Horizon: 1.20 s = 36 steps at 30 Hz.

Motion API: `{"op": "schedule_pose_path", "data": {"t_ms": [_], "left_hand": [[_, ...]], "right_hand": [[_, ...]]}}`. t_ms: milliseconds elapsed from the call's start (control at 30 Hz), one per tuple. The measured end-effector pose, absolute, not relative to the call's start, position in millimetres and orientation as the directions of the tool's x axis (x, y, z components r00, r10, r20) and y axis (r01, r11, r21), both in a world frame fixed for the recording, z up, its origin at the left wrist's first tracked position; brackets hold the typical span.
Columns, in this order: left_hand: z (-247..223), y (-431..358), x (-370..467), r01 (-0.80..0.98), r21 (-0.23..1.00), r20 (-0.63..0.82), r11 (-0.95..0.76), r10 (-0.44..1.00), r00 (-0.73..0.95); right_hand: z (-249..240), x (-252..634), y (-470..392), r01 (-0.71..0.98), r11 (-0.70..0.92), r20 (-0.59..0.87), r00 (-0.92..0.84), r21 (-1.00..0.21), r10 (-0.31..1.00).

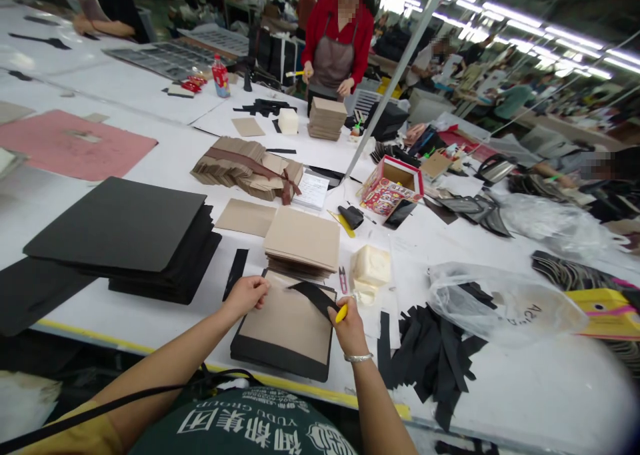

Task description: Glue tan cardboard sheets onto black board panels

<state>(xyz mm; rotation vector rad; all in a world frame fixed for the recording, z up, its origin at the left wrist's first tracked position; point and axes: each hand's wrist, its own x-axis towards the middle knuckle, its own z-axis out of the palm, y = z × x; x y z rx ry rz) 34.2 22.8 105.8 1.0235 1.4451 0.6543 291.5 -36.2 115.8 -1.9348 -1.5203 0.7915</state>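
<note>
Near the front table edge lies a beige board (pixel 287 321) on a stack of black sheets (pixel 280 360), which show along its border. My left hand (pixel 249 293) is closed in a pinch at the board's upper left; what its fingertips hold, if anything, I cannot make out. My right hand (pixel 350 328) is closed at the board's right side around a tool with a yellow handle (pixel 342 313), its working end hidden. A curved black strip (pixel 315 297) runs from the right fingers leftward over the board's top part.
Behind the board stands a beige board stack (pixel 302 238); black sheets (pixel 125 225) are piled left. Right are thread snips (pixel 343 279), a cream block (pixel 371 265), loose black strips (pixel 433 348) and a plastic bag (pixel 500 301). A co-worker (pixel 337 35) stands across the table.
</note>
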Motion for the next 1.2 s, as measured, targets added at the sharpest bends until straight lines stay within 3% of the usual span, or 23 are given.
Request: {"op": "schedule_pose_path", "data": {"t_ms": [100,167,233,333,400,533,733,867,1033,1200], "left_hand": [[104.8,27.6,34.2,0.347,0.868,-0.406,0.355,0.910,0.086],[113.1,28.1,34.4,0.446,0.879,-0.257,0.168,0.955,0.146],[127.1,27.6,37.8,0.498,0.864,-0.095,-0.077,0.945,0.312],[148.5,26.4,51.1,0.405,0.834,0.013,-0.374,0.747,0.665],[156.3,25.9,61.4,0.303,0.840,0.011,-0.450,0.572,0.820],[151.9,22.6,64.2,0.271,0.918,-0.131,-0.288,0.424,0.896],[129.6,9.7,26.4,0.407,0.885,-0.464,0.225,0.491,0.737],[122.3,12.6,16.1,0.350,0.803,-0.593,0.482,0.589,0.549],[120.4,30.3,21.0,0.313,0.778,-0.629,0.545,0.681,0.376],[109.3,44.6,23.8,0.442,0.799,-0.541,0.408,0.808,0.234]], "right_hand": [[114.3,287.5,-32.2,0.695,-0.141,-0.082,0.117,-0.705,0.990],[122.0,285.4,-33.8,0.730,-0.050,-0.056,0.016,-0.681,0.998],[136.4,283.6,-37.8,0.756,0.049,-0.056,-0.112,-0.653,0.992],[164.8,278.9,-45.6,0.751,0.232,-0.059,-0.338,-0.618,0.939],[182.6,275.3,-51.0,0.713,0.337,-0.045,-0.458,-0.615,0.888],[202.5,276.6,-60.2,0.661,0.374,-0.047,-0.527,-0.651,0.848],[181.7,293.3,-58.6,0.681,0.085,-0.158,-0.287,-0.727,0.945],[150.5,291.3,-48.7,0.643,-0.096,-0.215,-0.110,-0.760,0.970],[122.3,286.1,-35.3,0.668,-0.162,-0.147,0.079,-0.726,0.986],[104.3,286.6,-26.3,0.773,-0.179,-0.026,0.206,-0.609,0.978]]}}
